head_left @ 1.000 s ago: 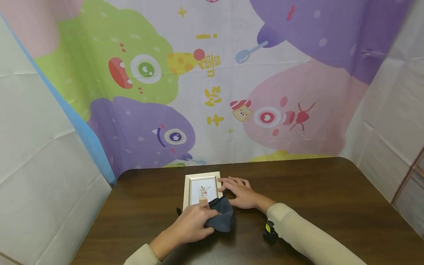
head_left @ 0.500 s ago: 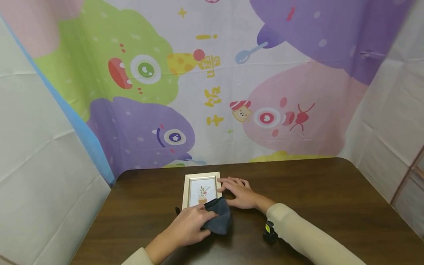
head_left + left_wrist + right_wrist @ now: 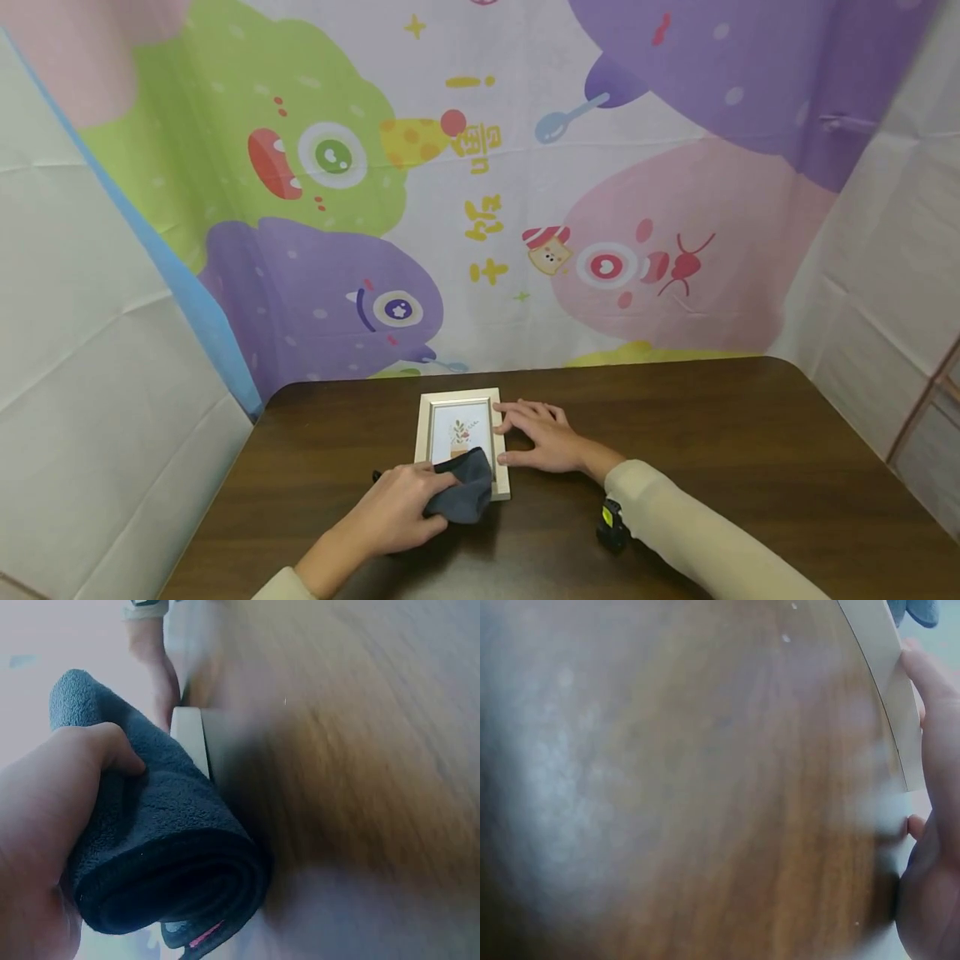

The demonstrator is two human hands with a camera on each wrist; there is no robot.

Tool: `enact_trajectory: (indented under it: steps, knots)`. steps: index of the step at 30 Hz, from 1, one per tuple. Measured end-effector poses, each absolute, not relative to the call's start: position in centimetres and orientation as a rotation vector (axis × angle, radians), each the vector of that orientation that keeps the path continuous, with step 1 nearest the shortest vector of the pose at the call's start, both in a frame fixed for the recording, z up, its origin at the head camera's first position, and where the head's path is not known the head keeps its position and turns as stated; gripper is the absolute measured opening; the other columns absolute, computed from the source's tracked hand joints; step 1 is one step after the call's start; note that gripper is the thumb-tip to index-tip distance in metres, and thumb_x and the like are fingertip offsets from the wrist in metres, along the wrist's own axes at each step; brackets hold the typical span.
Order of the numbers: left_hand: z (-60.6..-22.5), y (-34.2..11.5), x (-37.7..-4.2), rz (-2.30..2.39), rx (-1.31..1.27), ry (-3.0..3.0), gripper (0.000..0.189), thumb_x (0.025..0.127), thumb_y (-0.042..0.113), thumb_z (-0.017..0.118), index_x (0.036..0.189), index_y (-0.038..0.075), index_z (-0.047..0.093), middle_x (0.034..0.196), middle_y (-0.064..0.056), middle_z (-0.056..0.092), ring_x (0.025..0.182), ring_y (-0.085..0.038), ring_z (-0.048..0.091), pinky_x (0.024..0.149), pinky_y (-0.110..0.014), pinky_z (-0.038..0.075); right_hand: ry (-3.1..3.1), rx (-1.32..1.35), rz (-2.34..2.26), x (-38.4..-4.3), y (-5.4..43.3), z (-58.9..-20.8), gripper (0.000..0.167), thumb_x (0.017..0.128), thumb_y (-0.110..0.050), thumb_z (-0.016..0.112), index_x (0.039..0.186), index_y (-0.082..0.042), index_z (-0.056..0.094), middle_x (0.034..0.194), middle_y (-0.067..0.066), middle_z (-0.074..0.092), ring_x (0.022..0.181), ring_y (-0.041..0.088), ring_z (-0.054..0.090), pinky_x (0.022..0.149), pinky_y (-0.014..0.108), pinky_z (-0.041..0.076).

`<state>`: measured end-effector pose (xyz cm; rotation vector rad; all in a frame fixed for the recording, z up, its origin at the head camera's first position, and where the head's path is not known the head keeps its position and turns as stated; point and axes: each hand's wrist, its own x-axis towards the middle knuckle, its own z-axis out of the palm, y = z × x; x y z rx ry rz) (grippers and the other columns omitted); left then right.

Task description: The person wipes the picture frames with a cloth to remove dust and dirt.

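A pale wooden picture frame (image 3: pixel 461 396) with a potted-plant print lies flat on the dark brown table (image 3: pixel 315 450). My left hand (image 3: pixel 401 504) grips a folded dark grey cloth (image 3: pixel 467 493), which lies over the lower part of the frame and hides it there. The left wrist view shows the thumb curled onto the folded cloth (image 3: pixel 165 787), beside the frame's side edge (image 3: pixel 190 739). At the frame's right border my right hand (image 3: pixel 546 437) touches with its fingertips and thumb, the fingers spread. The right wrist view has the thumb against the frame's side (image 3: pixel 889 682).
A patterned cloth backdrop (image 3: pixel 510 333) with cartoon figures hangs behind the table's far edge. White sheets (image 3: pixel 97 333) stand on both sides. A black device with a yellow mark (image 3: pixel 611 521) is on the right wrist.
My left hand has slid the cloth leftward along the frame's lower part, uncovering the lower right corner. The right hand stays at the right border, and the frame has hardly moved.
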<state>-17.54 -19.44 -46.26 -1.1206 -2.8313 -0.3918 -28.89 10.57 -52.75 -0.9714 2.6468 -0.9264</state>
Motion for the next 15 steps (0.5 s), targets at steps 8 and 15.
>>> enact_trajectory:
  steps: [8,15]
  knots:
    - [-46.0,-21.5,-17.7,-0.437,-1.064,-2.846,0.032,0.083,0.015,0.086,0.114,0.018,0.081,0.087,0.006,0.073,0.073,0.001,0.048,0.063,-0.022,0.041,2.648,-0.983,-0.923,-28.8,10.6,-52.6,0.031,0.106,-0.051,0.075,0.131,-0.032,0.069,0.185,-0.003,0.038,0.175,0.045,0.024,0.131,0.079,0.016]
    - [-45.8,-23.1,-17.8,-0.469,-1.022,-2.868,0.029,0.080,0.015,0.087,0.107,0.021,0.079,0.079,0.013,0.059,0.070,0.001,0.041,0.061,-0.021,0.036,2.654,-0.979,-0.915,-28.8,10.6,-52.7,0.034,0.106,-0.052,0.075,0.133,-0.031,0.069,0.185,-0.003,0.039,0.175,0.046,0.024,0.130,0.079,0.017]
